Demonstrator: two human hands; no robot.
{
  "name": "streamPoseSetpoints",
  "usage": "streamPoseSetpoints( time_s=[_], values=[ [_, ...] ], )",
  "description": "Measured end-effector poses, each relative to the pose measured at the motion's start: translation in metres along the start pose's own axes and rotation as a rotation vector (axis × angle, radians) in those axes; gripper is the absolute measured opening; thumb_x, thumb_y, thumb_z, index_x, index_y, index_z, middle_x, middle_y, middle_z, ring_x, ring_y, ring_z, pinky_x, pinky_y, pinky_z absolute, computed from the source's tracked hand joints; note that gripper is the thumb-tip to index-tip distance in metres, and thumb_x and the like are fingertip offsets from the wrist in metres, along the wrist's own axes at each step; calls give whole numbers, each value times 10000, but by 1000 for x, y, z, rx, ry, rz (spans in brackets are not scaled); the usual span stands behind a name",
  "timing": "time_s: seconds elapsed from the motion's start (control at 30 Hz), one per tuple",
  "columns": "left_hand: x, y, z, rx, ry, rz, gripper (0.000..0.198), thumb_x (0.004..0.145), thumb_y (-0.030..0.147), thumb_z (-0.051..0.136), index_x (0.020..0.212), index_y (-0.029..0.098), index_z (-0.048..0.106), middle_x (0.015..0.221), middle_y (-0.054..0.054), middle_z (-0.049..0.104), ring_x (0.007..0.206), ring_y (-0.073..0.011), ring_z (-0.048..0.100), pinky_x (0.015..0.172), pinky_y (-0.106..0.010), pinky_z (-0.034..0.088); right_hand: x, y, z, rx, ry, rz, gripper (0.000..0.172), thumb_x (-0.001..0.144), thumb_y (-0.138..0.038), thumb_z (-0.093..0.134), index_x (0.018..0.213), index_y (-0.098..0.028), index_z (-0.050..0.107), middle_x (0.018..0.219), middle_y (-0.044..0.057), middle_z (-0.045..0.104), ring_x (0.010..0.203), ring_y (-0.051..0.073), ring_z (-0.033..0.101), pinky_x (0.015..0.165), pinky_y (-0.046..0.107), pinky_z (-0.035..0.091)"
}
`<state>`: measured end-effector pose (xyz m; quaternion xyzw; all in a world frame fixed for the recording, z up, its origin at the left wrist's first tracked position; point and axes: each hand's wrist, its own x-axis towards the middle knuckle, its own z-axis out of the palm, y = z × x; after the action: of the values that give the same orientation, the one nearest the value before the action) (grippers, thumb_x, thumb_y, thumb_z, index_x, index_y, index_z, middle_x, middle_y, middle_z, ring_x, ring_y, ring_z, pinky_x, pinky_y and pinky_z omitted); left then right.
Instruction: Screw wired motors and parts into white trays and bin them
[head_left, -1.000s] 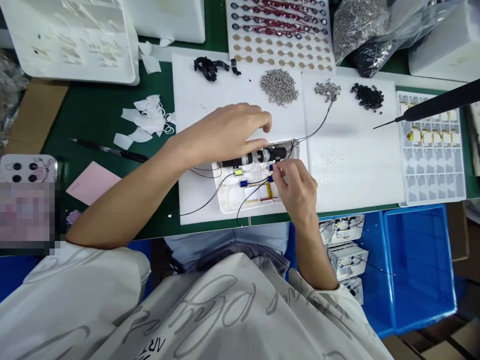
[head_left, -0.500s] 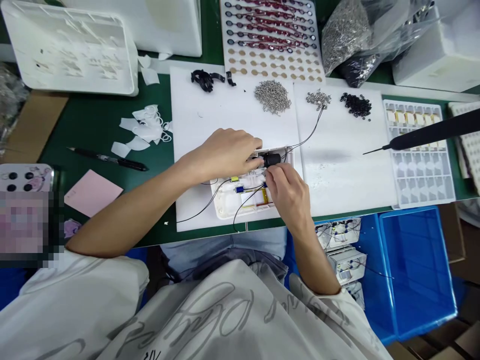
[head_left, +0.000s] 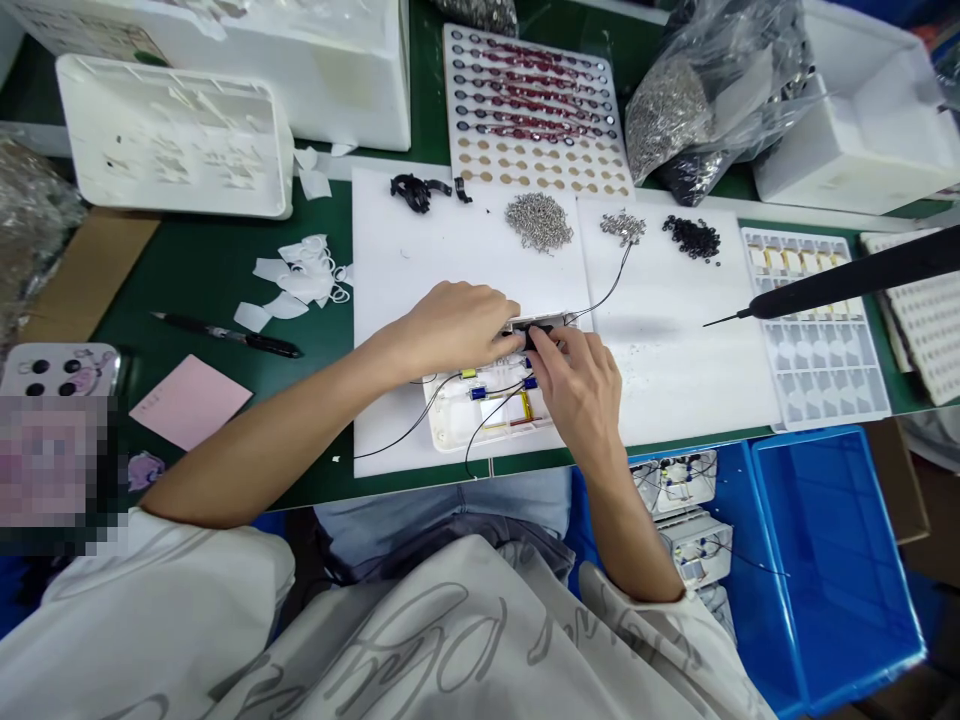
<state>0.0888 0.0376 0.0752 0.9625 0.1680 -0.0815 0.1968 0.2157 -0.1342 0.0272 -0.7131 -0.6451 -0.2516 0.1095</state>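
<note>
A shallow white plastic casing [head_left: 450, 430], fitted with small blue parts [head_left: 478, 393], lies near the middle of the front edge of a green table [head_left: 195, 268], on a smooth white board [head_left: 390, 250]. At far left, a phone [head_left: 54, 375] sits largely lost behind pixel blocks; farther back, a round-cornered, hard-walled white tub [head_left: 176, 203] holds pale slivers [head_left: 217, 165] too small to identify. A flat pink paper square [head_left: 191, 402] and limp white scraps [head_left: 304, 278] come next. The left hand [head_left: 461, 325] arches palm down over the casing, fingers curled; its grip cannot be told. Beside it, the right hand [head_left: 577, 375] bends thumb and forefinger onto a black part [head_left: 532, 338] inside the casing, mostly covered; whether they pinch it is unclear. Farther back, a crinkled clear bag [head_left: 750, 60] bulges with metal bits [head_left: 667, 120]. Below the front edge, a blue bin [head_left: 761, 600] contains stacked, wired white casings [head_left: 694, 545]. Toward the table's right end, a screwdriver [head_left: 855, 282], handle cut off, crosses a compartmented plastic tray [head_left: 817, 375], its rear rows filled.
</note>
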Motion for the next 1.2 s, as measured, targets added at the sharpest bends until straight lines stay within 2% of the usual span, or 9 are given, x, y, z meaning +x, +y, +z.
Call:
streamPoseSetpoints(
  time_s=[0.17, 0.3, 0.4, 0.5, 0.6, 0.7, 0.8, 0.97, 1.2],
  values=[
    [-1, 1, 0, -34, -10, 23, 318, 1035, 401, 440, 945, 187, 657, 944, -53, 733, 811, -205, 664, 585, -318, 293, 1, 1, 5, -9, -5, -7, 227, 1028, -268, 602, 1231, -197, 675, 1057, 54, 679, 922, 149, 546, 748, 319, 385],
    [-2, 0, 0, -45, -8, 32, 298, 1033, 386, 448, 937, 188, 649, 947, -58, 729, 824, -209, 666, 593, -324, 299, 4, 1, -6, 61, 5, -19, 297, 1009, -285, 637, 1287, -183, 652, 1123, 82, 656, 946, 139, 576, 771, 289, 479],
    [-2, -3, 1, -54, -11, 59, 306, 1042, 417, 454, 936, 190, 630, 937, -54, 718, 797, -200, 647, 587, -326, 297, 14, 21, -16, 241, 245, 31, 243, 987, -199, 639, 1228, -179, 664, 1052, 72, 641, 893, 84, 595, 693, 203, 502],
    [-3, -5, 1, -47, -26, 82, 330, 1050, 440, 440, 922, 188, 611, 932, -58, 711, 772, -194, 628, 587, -328, 298, 37, 64, -6, 343, 408, 258, 166, 1022, -235, 552, 1077, -168, 693, 909, 52, 639, 748, 56, 550, 573, 180, 416],
    [-5, -8, -2, -43, -57, 94, 339, 1056, 450, 427, 958, 188, 618, 969, -70, 719, 773, -194, 625, 593, -326, 306, 66, 113, 28, 532, 93, 481, 378, 1057, -421, 422, 1131, -144, 669, 949, 80, 665, 772, 88, 587, 605, 199, 460],
    [-8, -11, -8, -34, -88, 104, 348, 1055, 462, 431, 1020, 185, 637, 977, -78, 726, 760, -195, 625, 592, -324, 313, 89, 138, 69, 575, -141, 384, 348, 1012, -398, 489, 1106, -135, 696, 918, 76, 686, 750, 101, 596, 681, 227, 506],
    [-11, -14, -12, -29, -85, 116, 355, 1053, 448, 439, 1115, 173, 654, 1027, -95, 743, 817, -221, 658, 609, -327, 333, 98, 133, 96, 542, -306, 224, 277, 961, -359, 618, 1101, -152, 737, 979, 70, 702, 778, 93, 601, 773, 238, 522],
    [-12, -19, -14, -27, -42, 119, 382, 1045, 435, 467, 1225, 163, 665, 1131, -122, 759, 939, -259, 705, 672, -331, 401, 98, 111, 102, 393, -409, 133, 299, 1037, -365, 564, 1182, -131, 683, 1137, 76, 665, 945, 100, 619, 891, 271, 555],
    [-13, -23, -12, -19, -18, 132, 409, 1033, 479, 496, 1247, 178, 673, 1164, -133, 763, 1011, -292, 720, 724, -349, 457, 105, 99, 103, 254, -450, 141, 305, 1040, -385, 580, 1124, -101, 655, 1106, 75, 649, 1017, 113, 632, 921, 291, 590]
  ],
)
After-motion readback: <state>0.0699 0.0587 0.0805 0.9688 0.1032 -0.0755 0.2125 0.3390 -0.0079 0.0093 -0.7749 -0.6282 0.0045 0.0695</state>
